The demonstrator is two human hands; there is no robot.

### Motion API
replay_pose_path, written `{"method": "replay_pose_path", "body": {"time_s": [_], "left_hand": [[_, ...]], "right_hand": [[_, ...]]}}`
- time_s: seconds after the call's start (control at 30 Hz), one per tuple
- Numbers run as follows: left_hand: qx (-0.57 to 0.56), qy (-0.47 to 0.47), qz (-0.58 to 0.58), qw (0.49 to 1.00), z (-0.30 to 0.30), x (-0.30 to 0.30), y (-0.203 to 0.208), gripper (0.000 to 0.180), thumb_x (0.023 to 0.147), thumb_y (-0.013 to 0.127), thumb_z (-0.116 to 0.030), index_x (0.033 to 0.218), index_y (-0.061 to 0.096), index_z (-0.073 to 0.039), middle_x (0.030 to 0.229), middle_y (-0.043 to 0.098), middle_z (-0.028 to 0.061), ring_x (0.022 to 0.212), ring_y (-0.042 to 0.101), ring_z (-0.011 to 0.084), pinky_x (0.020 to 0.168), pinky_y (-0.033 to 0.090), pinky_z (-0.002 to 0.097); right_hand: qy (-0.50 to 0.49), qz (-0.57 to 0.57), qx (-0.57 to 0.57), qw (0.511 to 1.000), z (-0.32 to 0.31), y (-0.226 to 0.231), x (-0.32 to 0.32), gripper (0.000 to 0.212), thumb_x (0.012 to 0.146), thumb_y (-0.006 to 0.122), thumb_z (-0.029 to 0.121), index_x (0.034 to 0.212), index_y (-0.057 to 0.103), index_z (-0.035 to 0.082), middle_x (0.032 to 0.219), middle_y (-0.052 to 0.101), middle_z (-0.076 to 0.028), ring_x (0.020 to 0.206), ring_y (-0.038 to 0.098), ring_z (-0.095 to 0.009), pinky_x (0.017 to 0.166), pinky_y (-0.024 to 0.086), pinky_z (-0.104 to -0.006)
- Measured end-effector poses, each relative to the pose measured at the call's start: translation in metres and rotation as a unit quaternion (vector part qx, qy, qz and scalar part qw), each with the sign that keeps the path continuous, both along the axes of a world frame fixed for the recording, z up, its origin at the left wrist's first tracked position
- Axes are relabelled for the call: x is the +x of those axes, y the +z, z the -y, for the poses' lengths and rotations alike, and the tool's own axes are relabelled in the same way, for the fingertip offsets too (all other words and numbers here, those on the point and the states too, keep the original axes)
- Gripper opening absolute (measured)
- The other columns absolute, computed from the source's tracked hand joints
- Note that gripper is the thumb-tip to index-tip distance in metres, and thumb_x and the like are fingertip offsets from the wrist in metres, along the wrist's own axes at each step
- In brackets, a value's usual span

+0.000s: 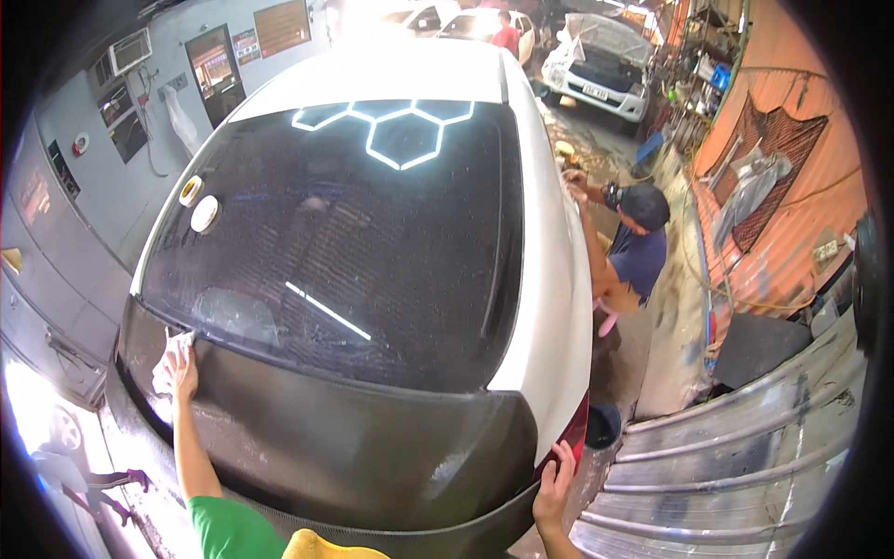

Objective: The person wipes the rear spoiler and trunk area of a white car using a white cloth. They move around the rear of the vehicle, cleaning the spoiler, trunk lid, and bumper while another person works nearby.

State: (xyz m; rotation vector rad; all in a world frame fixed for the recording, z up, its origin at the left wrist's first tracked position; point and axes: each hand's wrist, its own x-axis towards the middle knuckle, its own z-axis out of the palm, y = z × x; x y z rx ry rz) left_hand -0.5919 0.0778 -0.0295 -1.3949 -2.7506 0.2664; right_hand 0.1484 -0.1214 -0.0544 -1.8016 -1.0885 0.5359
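A white cloth [162, 380] is pressed by my left hand [183, 371] against the dark, dull trunk lid [307, 424], close to the lower left corner of the rear window [372, 252]. The fingers are closed over the cloth, hiding part of it. My right hand [553, 489] is at the car's right rear corner, beside the red tail light [575, 436]. Its fingers are apart and slightly bent, with nothing in them; whether they touch the bodywork I cannot tell. The car's roof and right side panel [549, 307] are white.
Two tape rolls [190, 191] [204, 214] lie on the glass at the left. A co-worker [638, 242] leans on the car's right side. A dark bucket [605, 426] stands near corrugated metal sheets [717, 475]. Another person [70, 475] is at lower left; a white vehicle [601, 70] stands behind.
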Motion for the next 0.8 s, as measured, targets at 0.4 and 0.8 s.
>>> {"method": "replay_pose_path", "body": {"time_s": [0.4,0.8], "left_hand": [[0.123,-0.3,0.092,0.941,0.068,0.304,0.038,0.06,0.095,0.045,-0.059,0.147,0.043,-0.03,0.153,0.029,0.022,0.139,0.027,0.0443,0.107,0.028,0.0618],[0.193,-0.582,0.171,0.771,0.174,0.593,0.014,0.05,0.093,0.055,-0.048,0.132,0.06,-0.018,0.16,0.021,0.0156,0.148,0.014,0.0364,0.116,0.023,0.0561]], "right_hand": [[0.028,-0.05,0.114,0.992,-0.004,-0.015,0.005,0.035,0.102,0.045,0.019,0.128,0.053,-0.003,0.139,0.048,-0.02,0.131,0.044,-0.033,0.111,0.031,-0.0427],[0.048,-0.109,0.133,0.984,-0.001,-0.037,0.017,0.043,0.104,0.043,0.026,0.134,0.049,-0.004,0.136,0.052,-0.019,0.124,0.049,-0.029,0.107,0.035,-0.0382]]}}
